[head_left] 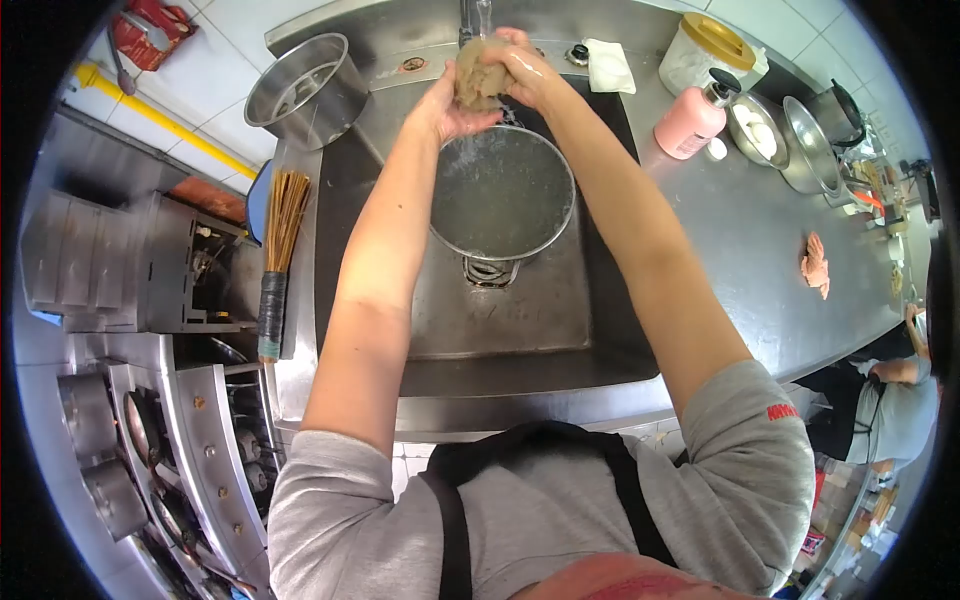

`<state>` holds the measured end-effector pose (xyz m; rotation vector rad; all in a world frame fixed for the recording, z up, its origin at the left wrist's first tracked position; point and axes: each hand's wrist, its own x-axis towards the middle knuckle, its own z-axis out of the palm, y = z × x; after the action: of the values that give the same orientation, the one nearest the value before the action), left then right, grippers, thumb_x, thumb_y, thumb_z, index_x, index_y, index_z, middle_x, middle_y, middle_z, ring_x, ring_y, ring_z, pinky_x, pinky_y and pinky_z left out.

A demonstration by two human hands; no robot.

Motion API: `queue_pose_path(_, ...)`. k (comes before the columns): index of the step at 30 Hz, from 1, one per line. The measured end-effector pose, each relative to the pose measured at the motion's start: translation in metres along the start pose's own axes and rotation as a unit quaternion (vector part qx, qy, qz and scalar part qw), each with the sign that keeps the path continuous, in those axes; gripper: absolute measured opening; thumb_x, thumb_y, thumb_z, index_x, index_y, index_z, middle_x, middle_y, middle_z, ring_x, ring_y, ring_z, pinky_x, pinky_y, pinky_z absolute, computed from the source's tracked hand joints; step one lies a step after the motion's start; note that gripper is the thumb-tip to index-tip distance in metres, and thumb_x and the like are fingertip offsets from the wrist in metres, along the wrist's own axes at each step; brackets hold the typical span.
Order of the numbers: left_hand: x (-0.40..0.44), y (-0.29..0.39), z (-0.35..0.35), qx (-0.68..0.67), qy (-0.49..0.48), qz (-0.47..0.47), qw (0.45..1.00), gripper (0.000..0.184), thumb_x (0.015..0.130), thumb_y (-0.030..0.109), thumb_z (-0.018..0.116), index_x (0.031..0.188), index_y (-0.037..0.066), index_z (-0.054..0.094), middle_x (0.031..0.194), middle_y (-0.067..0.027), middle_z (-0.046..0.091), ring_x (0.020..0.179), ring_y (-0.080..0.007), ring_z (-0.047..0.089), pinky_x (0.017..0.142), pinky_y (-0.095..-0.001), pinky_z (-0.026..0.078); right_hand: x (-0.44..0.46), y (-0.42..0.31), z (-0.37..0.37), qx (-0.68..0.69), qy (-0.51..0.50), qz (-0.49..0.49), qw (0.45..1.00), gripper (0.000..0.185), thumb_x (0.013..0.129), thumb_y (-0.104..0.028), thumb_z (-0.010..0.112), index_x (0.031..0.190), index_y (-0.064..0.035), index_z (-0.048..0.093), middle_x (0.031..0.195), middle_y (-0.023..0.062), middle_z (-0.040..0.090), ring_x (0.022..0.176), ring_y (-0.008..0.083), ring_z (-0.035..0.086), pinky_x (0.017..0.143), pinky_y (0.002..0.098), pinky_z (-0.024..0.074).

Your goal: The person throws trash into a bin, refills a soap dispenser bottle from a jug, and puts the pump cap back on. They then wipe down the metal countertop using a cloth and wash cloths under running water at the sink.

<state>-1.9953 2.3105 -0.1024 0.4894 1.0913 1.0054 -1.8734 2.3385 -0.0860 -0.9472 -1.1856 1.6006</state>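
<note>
My left hand (443, 112) and my right hand (528, 75) are raised together at the back of the sink, below the faucet (479, 15). Between them they grip a wet, pale brown, soft lump (482, 78); its exact kind is unclear. Fingers of both hands curl around its sides. Just under the hands, a round metal pot (572, 200) stands in the sink (490, 335), filled with cloudy greyish water (503, 190).
Left of the sink are a large steel pot (262, 105) and a bamboo brush (285, 215). A pink pump bottle (690, 125), a yellow-lidded tub (705, 50), metal bowls (815, 150) and a pinkish piece (815, 265) occupy the right counter. Another person (890, 405) stands far right.
</note>
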Motion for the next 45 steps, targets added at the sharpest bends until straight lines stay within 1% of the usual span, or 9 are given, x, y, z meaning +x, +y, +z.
queue_pose_path(7,-0.001,0.007,0.025,-0.103,-0.141,0.148,0.974,0.041,0.076,0.031,0.062,0.107,0.008,0.048,0.105,-0.0085,0.051,0.097,-0.0228,0.050,0.079,-0.0387,0.045,-0.001,0.021,-0.002,0.223,0.052,-0.140,0.963,0.041,0.070,-0.019,0.068,0.103,-0.0016,0.051,0.096,0.0096,0.055,0.086,0.0194,0.054,0.073,0.0315,0.0463)
queue_pose_path(9,-0.012,0.010,0.017,-0.055,-0.282,0.127,0.949,0.039,0.074,0.029,0.064,0.105,0.010,0.050,0.102,-0.0059,0.051,0.092,-0.0185,0.051,0.074,-0.0342,0.045,-0.006,0.005,-0.012,0.087,-0.055,-0.119,0.987,0.024,0.075,-0.012,0.062,0.096,-0.0017,0.056,0.092,0.0084,0.057,0.084,0.0176,0.055,0.073,0.0296,0.0468)
queue_pose_path(18,-0.005,0.001,0.021,0.341,-0.170,0.104,0.919,0.020,0.066,0.007,0.067,0.082,0.006,0.055,0.071,0.0010,0.054,0.061,-0.0064,0.050,0.045,-0.0172,0.032,0.014,0.004,-0.008,-0.198,-0.182,-0.128,0.955,0.020,0.082,-0.015,0.051,0.098,-0.0050,0.057,0.090,0.0049,0.057,0.084,0.0164,0.055,0.074,0.0291,0.0448)
queue_pose_path(22,0.001,-0.025,0.023,0.591,0.072,0.223,0.772,0.035,0.063,0.025,0.067,0.092,0.008,0.059,0.081,-0.0075,0.061,0.076,-0.0177,0.058,0.062,-0.0334,0.045,0.009,0.007,0.006,-0.531,0.032,-0.178,0.828,0.037,0.084,-0.037,0.043,0.100,-0.0079,0.059,0.097,0.0126,0.059,0.091,0.0255,0.056,0.079,0.0387,0.0433)
queue_pose_path(26,0.024,-0.058,0.002,0.743,0.139,0.319,0.572,0.055,0.060,0.049,0.065,0.101,0.012,0.058,0.101,-0.0123,0.059,0.098,-0.0240,0.054,0.082,-0.0360,0.043,-0.014,0.020,-0.001,-0.600,-0.031,-0.049,0.798,0.037,0.076,-0.036,0.047,0.101,-0.0118,0.060,0.106,0.0151,0.055,0.099,0.0302,0.052,0.087,0.0404,0.0385)
queue_pose_path(31,0.007,-0.049,0.000,0.569,-0.130,0.190,0.790,0.057,0.068,0.051,0.059,0.101,0.003,0.058,0.110,-0.0139,0.054,0.105,-0.0263,0.049,0.085,-0.0346,0.039,-0.073,-0.009,-0.022,-0.699,-0.024,-0.082,0.710,0.043,0.065,-0.036,0.058,0.105,-0.0190,0.057,0.109,0.0162,0.052,0.103,0.0286,0.050,0.090,0.0412,0.0365)
queue_pose_path(34,-0.013,-0.037,0.023,0.457,0.018,0.129,0.880,0.055,0.075,0.048,0.050,0.099,-0.002,0.056,0.108,-0.0160,0.055,0.103,-0.0275,0.050,0.086,-0.0334,0.036,-0.104,-0.046,-0.061,-0.667,0.081,-0.162,0.723,0.033,0.066,-0.029,0.059,0.093,-0.0110,0.059,0.095,0.0144,0.055,0.092,0.0283,0.053,0.079,0.0358,0.0421)
queue_pose_path(41,0.071,-0.039,-0.016,0.467,0.038,0.305,0.829,0.040,0.078,0.039,0.046,0.095,0.004,0.059,0.093,-0.0165,0.059,0.090,-0.0282,0.055,0.081,-0.0342,0.039,-0.145,-0.086,-0.195,-0.544,0.558,-0.280,0.561,0.051,0.056,-0.036,0.073,0.086,0.0006,0.054,0.082,0.0156,0.058,0.077,0.0287,0.056,0.069,0.0338,0.0437)
queue_pose_path(45,0.025,-0.017,0.010,0.613,0.071,0.297,0.729,0.023,0.074,0.030,0.056,0.089,0.013,0.061,0.082,-0.0096,0.062,0.080,-0.0242,0.058,0.071,-0.0336,0.043,-0.125,-0.085,-0.215,-0.565,0.395,-0.109,0.717,0.044,0.055,-0.039,0.067,0.083,-0.0055,0.063,0.078,0.0141,0.061,0.079,0.0271,0.059,0.071,0.0362,0.0459)
